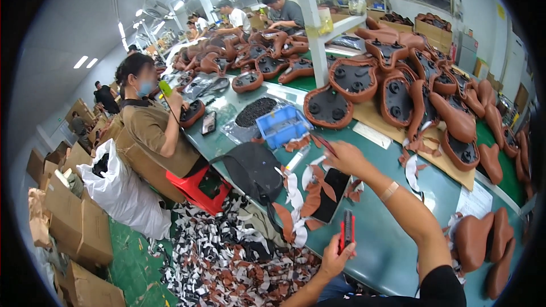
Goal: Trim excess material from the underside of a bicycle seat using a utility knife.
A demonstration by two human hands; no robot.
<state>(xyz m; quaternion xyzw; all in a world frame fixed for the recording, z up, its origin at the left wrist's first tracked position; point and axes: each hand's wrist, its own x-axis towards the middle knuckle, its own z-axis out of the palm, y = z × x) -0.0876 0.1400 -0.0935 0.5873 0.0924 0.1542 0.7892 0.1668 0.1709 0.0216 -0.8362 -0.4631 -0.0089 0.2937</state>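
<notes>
Hands apart, my left hand (pixel 338 257) gripping a red-and-black tool (pixel 347 232) by the table (pixel 381 244), my right hand (pixel 344 158) pinching a thin dark piece (pixel 326 145) beyond brown scraps (pixel 314 193); if the tool is bladed, a careless swing could scratch the black flat device (pixel 331 200)

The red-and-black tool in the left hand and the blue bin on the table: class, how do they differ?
Shape: the red-and-black tool is long and narrow, while the blue bin is broad and open-topped. Size: the bin is clearly larger than the tool. State: the tool is held in the left hand, whereas the bin rests on the green table.
</notes>
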